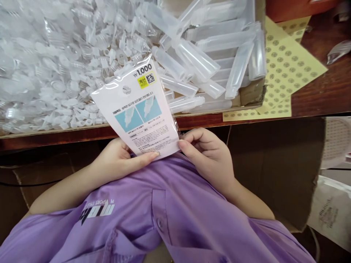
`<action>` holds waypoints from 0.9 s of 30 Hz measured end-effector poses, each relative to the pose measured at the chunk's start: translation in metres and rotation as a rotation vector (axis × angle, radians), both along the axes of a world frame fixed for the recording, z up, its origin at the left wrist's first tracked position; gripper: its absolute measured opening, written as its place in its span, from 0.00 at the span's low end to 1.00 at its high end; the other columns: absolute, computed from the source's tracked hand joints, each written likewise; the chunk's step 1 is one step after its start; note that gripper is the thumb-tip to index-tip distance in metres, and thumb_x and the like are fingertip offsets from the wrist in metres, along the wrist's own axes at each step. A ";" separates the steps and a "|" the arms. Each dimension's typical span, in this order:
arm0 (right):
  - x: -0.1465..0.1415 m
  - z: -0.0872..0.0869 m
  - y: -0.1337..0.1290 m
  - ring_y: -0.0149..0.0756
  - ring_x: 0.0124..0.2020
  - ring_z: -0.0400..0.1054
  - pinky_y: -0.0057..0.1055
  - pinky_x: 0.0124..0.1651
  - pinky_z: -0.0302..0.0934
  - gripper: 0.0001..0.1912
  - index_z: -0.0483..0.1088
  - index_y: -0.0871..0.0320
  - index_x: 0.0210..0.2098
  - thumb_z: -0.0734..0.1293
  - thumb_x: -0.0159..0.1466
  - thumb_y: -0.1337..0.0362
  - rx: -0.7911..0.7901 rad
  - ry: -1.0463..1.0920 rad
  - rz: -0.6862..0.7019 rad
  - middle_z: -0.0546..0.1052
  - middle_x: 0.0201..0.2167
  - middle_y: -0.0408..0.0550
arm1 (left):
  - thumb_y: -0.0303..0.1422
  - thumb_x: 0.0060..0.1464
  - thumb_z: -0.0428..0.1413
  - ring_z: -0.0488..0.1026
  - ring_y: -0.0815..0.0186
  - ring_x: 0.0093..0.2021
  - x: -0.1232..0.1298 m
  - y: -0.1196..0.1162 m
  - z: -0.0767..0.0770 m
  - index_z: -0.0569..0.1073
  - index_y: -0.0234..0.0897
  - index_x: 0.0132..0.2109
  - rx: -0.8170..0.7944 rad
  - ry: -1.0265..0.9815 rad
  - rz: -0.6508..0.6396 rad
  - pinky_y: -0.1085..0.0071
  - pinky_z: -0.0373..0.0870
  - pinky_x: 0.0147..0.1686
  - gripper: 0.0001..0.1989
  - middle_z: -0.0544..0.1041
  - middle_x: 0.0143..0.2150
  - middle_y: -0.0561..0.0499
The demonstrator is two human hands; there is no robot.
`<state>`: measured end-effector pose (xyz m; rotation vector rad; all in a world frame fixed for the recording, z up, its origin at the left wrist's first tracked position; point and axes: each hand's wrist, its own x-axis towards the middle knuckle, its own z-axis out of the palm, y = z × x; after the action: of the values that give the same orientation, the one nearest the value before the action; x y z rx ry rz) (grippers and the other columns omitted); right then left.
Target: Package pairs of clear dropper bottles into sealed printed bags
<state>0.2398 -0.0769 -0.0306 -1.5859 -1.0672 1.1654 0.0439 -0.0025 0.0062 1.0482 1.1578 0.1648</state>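
Observation:
A clear plastic packet with a white printed card (137, 109) is held tilted in front of my purple shirt, its price and blue pictures facing me. My left hand (123, 157) grips its lower left edge, with the thumb lying across the bottom of the card. At the lower right corner, my right hand (208, 153) pinches the packet's clear edge between thumb and fingers. Behind the packet lie clear plastic tubes (197, 58) and a large heap of small translucent caps and nozzles (68, 73). The far side of the packet is hidden from me.
A cardboard box (251, 95) holds the tubes on the wooden table (203, 120). Yellow sheets of round stickers (287, 62) lie to its right. A clear plastic piece (338, 51) rests at the far right. Below the table edge stand brown cardboard (274, 164) and a white bag (333, 212).

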 end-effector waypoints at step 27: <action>-0.008 0.000 -0.005 0.24 0.28 0.68 0.21 0.32 0.67 0.04 0.70 0.54 0.34 0.70 0.62 0.66 0.120 -0.093 0.022 0.74 0.29 0.38 | 0.28 0.56 0.61 0.77 0.61 0.53 -0.018 -0.001 -0.012 0.78 0.35 0.51 -0.086 -0.327 0.011 0.69 0.71 0.57 0.14 0.80 0.54 0.45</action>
<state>0.2318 -0.0820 -0.0304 -1.5501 -1.1956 1.0304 0.0259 -0.0038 -0.0058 0.9005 0.8675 0.2821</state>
